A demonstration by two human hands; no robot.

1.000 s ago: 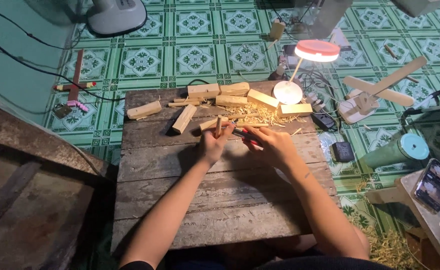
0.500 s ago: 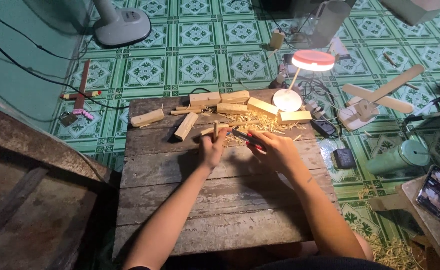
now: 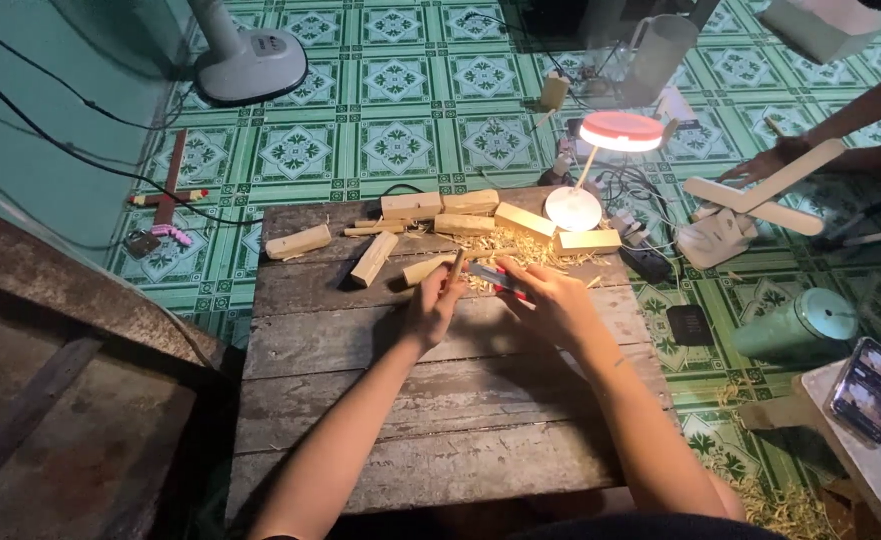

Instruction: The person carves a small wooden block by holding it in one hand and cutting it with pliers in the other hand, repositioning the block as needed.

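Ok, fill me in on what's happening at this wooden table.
A person sits at a worn plank table, whittling. The left hand holds a small wooden stick upright, while the right hand sets a red-handled knife against it. Shavings and cut wood blocks lie along the far edge, beside a lit desk lamp. Another person's hand reaches for a wooden model plane on the tiled floor.

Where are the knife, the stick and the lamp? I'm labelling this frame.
knife (image 3: 489, 276), head view, on the blade
stick (image 3: 455, 266), head view, on its upper end above the left hand
lamp (image 3: 621, 131), head view, on the lit round head
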